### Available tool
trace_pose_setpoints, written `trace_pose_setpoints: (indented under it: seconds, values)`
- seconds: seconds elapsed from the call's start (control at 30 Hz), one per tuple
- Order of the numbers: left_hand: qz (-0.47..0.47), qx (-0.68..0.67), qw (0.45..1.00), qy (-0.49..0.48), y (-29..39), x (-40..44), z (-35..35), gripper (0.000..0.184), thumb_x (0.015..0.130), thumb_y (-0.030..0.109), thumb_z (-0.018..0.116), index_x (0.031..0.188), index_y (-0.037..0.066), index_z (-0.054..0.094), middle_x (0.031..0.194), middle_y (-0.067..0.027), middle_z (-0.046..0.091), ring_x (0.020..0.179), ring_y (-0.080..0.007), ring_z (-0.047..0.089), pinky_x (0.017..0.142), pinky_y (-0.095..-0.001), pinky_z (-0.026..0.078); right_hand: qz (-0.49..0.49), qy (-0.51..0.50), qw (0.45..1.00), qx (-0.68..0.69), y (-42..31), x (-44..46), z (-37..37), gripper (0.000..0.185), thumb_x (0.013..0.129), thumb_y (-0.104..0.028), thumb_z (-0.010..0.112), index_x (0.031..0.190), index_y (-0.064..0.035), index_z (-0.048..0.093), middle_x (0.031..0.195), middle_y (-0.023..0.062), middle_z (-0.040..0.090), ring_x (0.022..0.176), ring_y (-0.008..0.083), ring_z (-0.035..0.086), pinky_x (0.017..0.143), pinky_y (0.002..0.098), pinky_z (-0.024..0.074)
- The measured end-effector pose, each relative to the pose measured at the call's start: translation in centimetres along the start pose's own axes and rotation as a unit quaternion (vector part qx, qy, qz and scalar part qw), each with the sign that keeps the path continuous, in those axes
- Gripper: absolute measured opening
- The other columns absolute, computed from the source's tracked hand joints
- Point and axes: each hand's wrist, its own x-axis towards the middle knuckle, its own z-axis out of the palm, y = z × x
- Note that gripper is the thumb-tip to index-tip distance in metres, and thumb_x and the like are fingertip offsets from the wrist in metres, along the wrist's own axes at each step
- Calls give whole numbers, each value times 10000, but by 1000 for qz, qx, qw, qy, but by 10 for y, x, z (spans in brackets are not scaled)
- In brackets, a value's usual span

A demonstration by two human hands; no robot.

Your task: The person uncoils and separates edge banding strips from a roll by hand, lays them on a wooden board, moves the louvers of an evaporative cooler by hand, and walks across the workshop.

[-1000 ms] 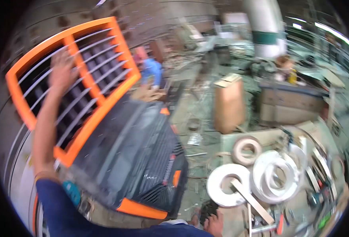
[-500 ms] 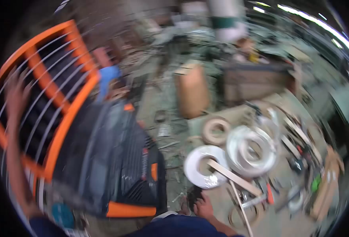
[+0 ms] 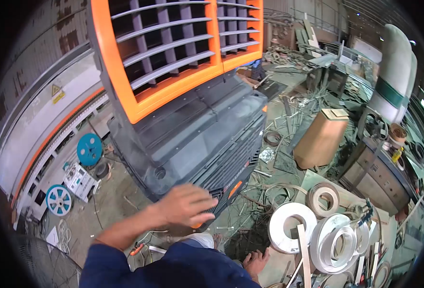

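Note:
My left hand [image 3: 185, 205] is over the near edge of a large black-and-orange air cooler [image 3: 188, 149], fingers stretched out and nothing visible in them. Whether it touches the cooler I cannot tell. Orange-framed louvres [image 3: 173, 43] form the cooler's upper part. At the edge of the worktable, my right hand [image 3: 256, 262] rests with its fingers apart, holding nothing visible. Near it lie a white roll of edge banding [image 3: 278, 235], a thin wooden strip [image 3: 303, 254] and more white rolls [image 3: 324, 249].
A brown tapered box [image 3: 321, 139] stands behind the table, beside a dark cabinet [image 3: 377, 180]. Offcuts and tangled strips litter the floor. On the left are a long white machine [image 3: 49, 110], teal reels [image 3: 89, 149] and a fan cage [image 3: 41, 261]. A thick pale duct [image 3: 392, 72] rises at right.
My view has swung left, so the cooler now sits nearer the middle. My left hand has left the louvres and come down to the cooler's near edge. The right stays by the table edge.

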Motion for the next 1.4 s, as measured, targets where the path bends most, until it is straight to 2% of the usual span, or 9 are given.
trace_pose_setpoints:
  seconds: [0.17, 0.47, 0.63, 0.8, 0.87, 0.9, 0.93, 1.2, 1.4]
  values:
    - [-245, -172, 920, -252, 21, -132, 101, 344, 963, 375, 654, 1175, 121, 747, 1113, -89, 736, 1053, -296, 692, 905, -402, 545, -9, -6, 1000, -16, -8, 5, -4, 227, 822, -199, 659, 919, -3, 721, 1189, 168, 679, 1436, 494, 370, 1180, 677, 250]
    - [-442, -266, 805, -293, 18, -386, 179, 418, 986, 436, 596, 1230, 123, 725, 1160, -137, 734, 1098, -357, 689, 951, -451, 543, -55, -16, 998, -27, -13, 10, -12, 269, 881, -247, 616, 961, 10, 636, 1222, 214, 618, 1443, 536, 341, 1166, 716, 226]
    - [-578, -190, 692, -388, 29, -357, 107, 440, 969, 426, 610, 1308, 159, 694, 1230, -148, 724, 1082, -348, 702, 969, -430, 544, -2, -60, 996, -63, -30, 11, -16, 324, 875, -237, 625, 1046, 38, 636, 1231, 243, 612, 1476, 511, 309, 1188, 705, 198]
    - [-675, -270, 604, -327, 17, -514, 163, 435, 960, 594, 584, 1226, 290, 745, 1106, -19, 755, 1163, -240, 671, 986, -398, 506, -67, -97, 988, -96, -50, 11, -8, 376, 899, -263, 616, 1072, 70, 631, 1250, 262, 607, 1474, 508, 308, 1182, 697, 210]
    - [-666, -299, 602, -323, 8, -539, 168, 352, 960, 470, 649, 1162, 195, 735, 1026, -89, 752, 995, -259, 708, 891, -402, 546, -75, -131, 987, -50, -60, -2, 14, 291, 921, -251, 601, 1014, 22, 637, 1287, 291, 585, 1436, 515, 360, 1191, 651, 225]
    - [-687, -269, 584, -339, 5, -534, 160, 366, 952, 481, 645, 1146, 183, 731, 1010, -99, 748, 1003, -255, 703, 903, -409, 538, -87, -159, 983, -35, -43, -14, 48, 337, 943, -289, 608, 1041, 31, 646, 1116, 254, 650, 1252, 489, 548, 1085, 586, 402]
    - [-675, -198, 614, -357, -2, -560, 185, 321, 938, 374, 637, 1151, 165, 753, 891, -101, 755, 819, -187, 705, 773, -379, 554, 133, -248, 949, 142, -26, -34, 86, 306, 966, -274, 603, 1040, 17, 665, 1030, 215, 699, 996, 446, 657, 914, 510, 521]
    - [-772, -274, 573, -28, -28, -656, 196, 342, 890, 391, 597, 1036, 128, 760, 1034, -192, 748, 977, -377, 717, 851, -457, 566, 208, -381, 901, 3, -64, 100, 56, 264, 974, -274, 602, 1014, -20, 662, 985, 172, 682, 931, 388, 646, 829, 474, 504]
    - [-848, -267, 457, -33, -22, -736, 153, 390, 903, 458, 617, 1039, 123, 763, 1028, -197, 745, 984, -389, 711, 875, -484, 555, 162, -373, 913, 16, -220, 198, 115, 234, 980, -274, 602, 995, -48, 659, 951, 140, 670, 882, 344, 638, 765, 447, 492]
